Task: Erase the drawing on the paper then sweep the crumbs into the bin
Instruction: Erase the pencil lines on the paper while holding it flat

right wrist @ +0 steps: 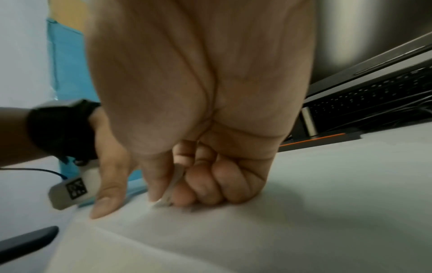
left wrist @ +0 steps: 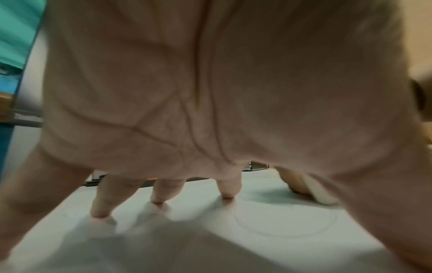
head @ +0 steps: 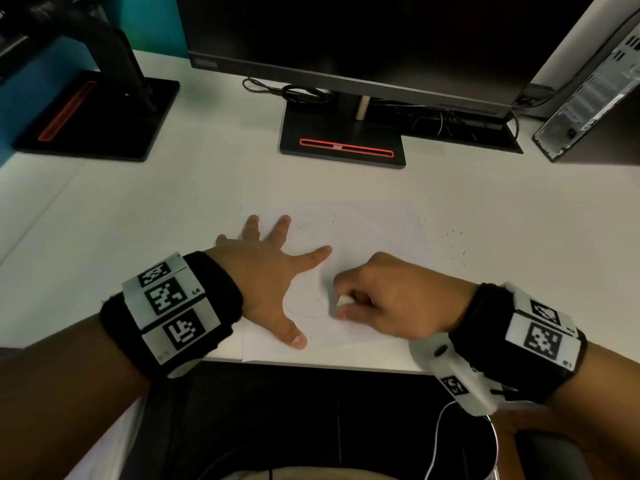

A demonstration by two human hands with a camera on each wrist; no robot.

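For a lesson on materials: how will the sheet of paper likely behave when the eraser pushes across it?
The paper looks thin and light, so it would probably slide or crumple if rubbed unheld. That is likely why the left hand presses flat on it while the right hand grips the eraser. Its near edge overhangs the desk, so it may flop.

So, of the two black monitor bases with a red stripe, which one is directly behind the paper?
The base under the middle monitor, behind the paper. The other base sits far off to the left, at an angle.
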